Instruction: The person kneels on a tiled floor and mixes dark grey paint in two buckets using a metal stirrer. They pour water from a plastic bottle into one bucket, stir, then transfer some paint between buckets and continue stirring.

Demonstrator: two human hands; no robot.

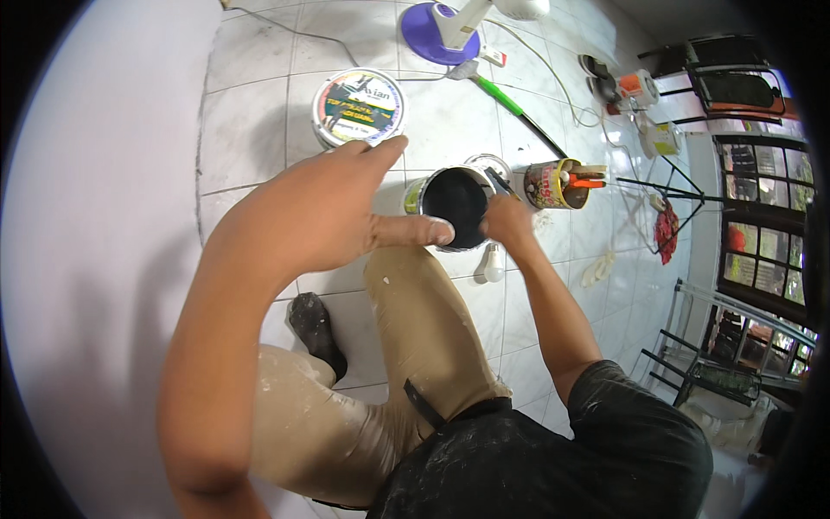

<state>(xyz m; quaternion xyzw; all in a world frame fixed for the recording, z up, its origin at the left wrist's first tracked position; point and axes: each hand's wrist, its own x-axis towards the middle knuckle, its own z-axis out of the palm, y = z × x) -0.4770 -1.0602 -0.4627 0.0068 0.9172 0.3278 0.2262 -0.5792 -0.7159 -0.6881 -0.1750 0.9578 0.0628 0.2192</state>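
A round paint can with a dark interior stands on the floor in front of my knee. My left hand is raised to the left of it, thumb and fingers spread, holding nothing; the thumb tip overlaps the can's near edge in view. At the can's right rim, my right hand is closed around a dark, flat-ended tool, whose exact kind I cannot make out. A round tub with a printed lid sits beyond my left hand. A white light bulb lies just below the can.
To the right stands a tin holding several handled tools. A green-and-black pole, a purple fan base and cables lie farther off. A black tripod stand and chairs are at the right; a white wall rises at left.
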